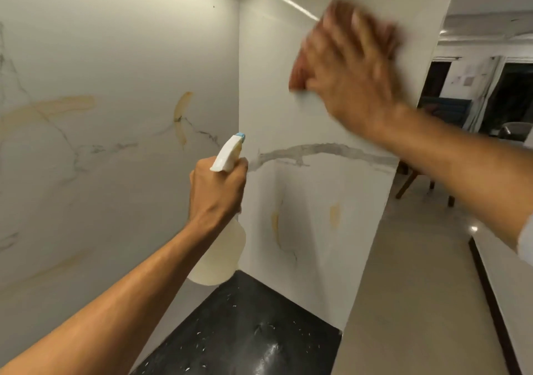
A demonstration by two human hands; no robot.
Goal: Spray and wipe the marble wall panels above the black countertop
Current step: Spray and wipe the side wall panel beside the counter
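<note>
Marble panel (288, 109): right hand (352, 66), blurred, seemingly flat on cloth (298, 77); left hand (216, 193) grips spray bottle (222, 253).

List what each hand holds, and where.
Left hand grips the spray bottle round its neck. Right hand presses a reddish cloth flat on the marble panel.

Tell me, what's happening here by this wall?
A person is cleaning the marble wall panels in a corner above a black countertop. Their left hand grips a spray bottle, nozzle aimed toward the corner. Their right hand presses an orange-brown cloth flat against the right-hand panel, high up; its blur suggests a wipe in progress.
</note>
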